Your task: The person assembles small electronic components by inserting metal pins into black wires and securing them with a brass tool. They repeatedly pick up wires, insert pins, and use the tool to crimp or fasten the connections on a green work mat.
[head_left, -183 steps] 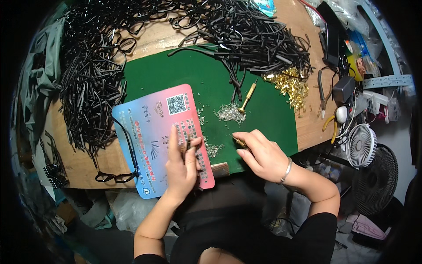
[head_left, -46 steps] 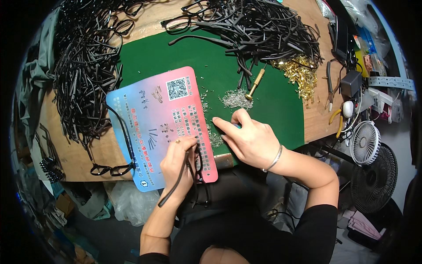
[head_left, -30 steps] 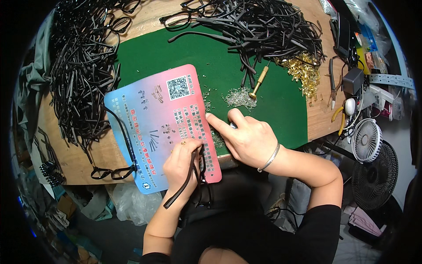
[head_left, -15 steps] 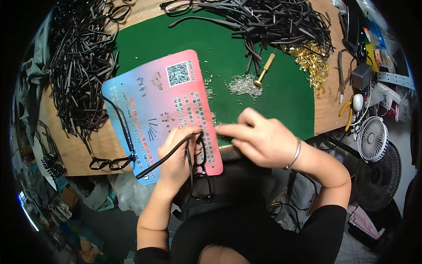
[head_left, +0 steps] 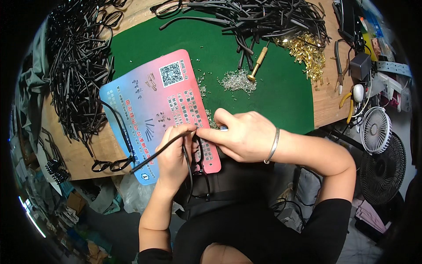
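While your left hand (head_left: pixel 173 156) is closed around a black eyeglass frame (head_left: pixel 198 169), pinching it near the hinge with one temple arm (head_left: pixel 156 153) sticking out to the lower left, your right hand (head_left: pixel 241 134) has its fingers drawn together at that same corner, thumb and forefinger pressed against a small blue-tipped tool whose body is mostly hidden in the palm. The frame sits just above the near edge of the desk (head_left: pixel 79 154), over the lower right corner of the pink-and-blue printed card (head_left: pixel 154 110) that lies on the green mat (head_left: pixel 263 101). Judging by this, you are partway through fitting the hinge on this one frame: one arm looks attached, and I cannot tell whether the screw is seated or whether the second arm is on. A finished-looking pair of glasses (head_left: pixel 112 163) lies at the card's lower left corner, so some work seems done. Much appears left: the big heaps of loose black temple arms (head_left: pixel 79 75) on the left and along the top (head_left: pixel 255 17), the pile of small silver screws (head_left: pixel 237 81) beside the brass-handled screwdriver (head_left: pixel 258 61), and the gold hinge parts (head_left: pixel 307 50) are all well stocked.
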`<state>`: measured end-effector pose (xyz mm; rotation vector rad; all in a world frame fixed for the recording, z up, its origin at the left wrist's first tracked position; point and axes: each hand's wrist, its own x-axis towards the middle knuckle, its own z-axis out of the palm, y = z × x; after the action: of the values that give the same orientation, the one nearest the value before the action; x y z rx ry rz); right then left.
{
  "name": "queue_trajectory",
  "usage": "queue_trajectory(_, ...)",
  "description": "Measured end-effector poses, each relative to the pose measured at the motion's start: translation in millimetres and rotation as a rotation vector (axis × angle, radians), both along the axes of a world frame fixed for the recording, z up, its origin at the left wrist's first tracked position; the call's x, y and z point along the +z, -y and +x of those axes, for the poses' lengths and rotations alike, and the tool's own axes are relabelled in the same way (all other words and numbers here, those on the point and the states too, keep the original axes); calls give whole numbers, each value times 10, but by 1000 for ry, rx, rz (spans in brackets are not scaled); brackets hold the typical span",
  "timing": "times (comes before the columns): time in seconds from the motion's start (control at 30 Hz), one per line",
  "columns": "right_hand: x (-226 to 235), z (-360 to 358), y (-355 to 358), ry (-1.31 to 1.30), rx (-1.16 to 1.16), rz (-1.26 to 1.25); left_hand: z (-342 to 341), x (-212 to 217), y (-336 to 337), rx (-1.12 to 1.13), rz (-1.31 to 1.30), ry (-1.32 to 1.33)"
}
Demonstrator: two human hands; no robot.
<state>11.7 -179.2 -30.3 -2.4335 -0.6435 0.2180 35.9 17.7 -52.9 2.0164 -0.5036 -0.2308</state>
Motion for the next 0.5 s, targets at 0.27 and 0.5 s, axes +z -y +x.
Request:
queue_trajectory(0.27,-46,134,36,83,128,-52,-18,-15,57,67,55,91)
queue_trajectory(0.5,-64,160,26,44,138,-46,-25,-70,51,77,85,155)
